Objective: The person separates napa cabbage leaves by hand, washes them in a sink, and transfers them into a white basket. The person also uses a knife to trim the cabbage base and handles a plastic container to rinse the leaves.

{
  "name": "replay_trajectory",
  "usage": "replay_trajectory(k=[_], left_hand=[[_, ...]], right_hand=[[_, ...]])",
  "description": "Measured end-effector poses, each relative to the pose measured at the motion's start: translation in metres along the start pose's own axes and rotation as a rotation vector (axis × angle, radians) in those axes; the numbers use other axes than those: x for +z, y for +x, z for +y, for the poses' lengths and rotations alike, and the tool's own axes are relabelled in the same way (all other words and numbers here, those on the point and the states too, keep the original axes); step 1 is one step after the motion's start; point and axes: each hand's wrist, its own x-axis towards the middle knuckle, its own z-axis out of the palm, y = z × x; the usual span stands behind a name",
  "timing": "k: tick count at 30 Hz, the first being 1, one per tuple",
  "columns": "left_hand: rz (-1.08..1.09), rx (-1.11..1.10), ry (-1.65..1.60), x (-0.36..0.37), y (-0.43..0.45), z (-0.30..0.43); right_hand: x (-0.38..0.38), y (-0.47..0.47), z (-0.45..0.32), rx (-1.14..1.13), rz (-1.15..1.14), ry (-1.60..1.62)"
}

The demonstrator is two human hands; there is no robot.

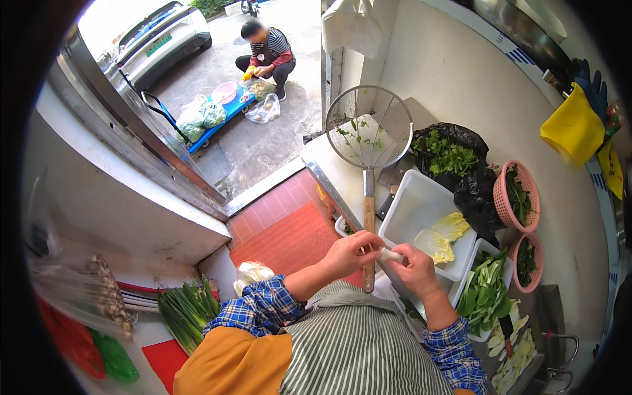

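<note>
Both of my hands meet in front of the apron, above the counter edge, on a small white piece whose kind I cannot tell [390,254]. My left hand [353,254] pinches its left end between thumb and finger. Around its right end are the fingers of my right hand [417,271]. A long-handled wire strainer [369,197] with green leaf bits in its bowl lies just beyond, its wooden handle passing near my left hand. Right of the hands, a white plastic tray [407,202] holds yellow-green cabbage leaves [437,239]. A black-handled knife [385,206] lies beside the tray.
Leafy greens [486,291] fill another tray; pink baskets [501,197] and herbs in a black bag [447,155] stand behind. Cut cabbage [516,355] lies near the sink. Green onions [190,311] are at left. Outside, a person [269,52] squats beside a blue cart [212,131].
</note>
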Motion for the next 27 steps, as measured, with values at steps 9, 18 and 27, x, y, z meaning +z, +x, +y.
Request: replay_trajectory(k=[9,18,27], left_hand=[[0.129,-0.018,-0.034,-0.032,-0.006,0.024],[-0.073,0.71,-0.397,-0.088,-0.004,0.144],[-0.465,0.886,-0.594,-0.071,0.012,0.206]], right_hand=[[0.019,-0.01,-0.013,0.044,0.055,0.25],[0.013,-0.052,0.023,0.233,0.091,0.172],[0.015,-0.071,0.037,0.289,0.171,0.165]])
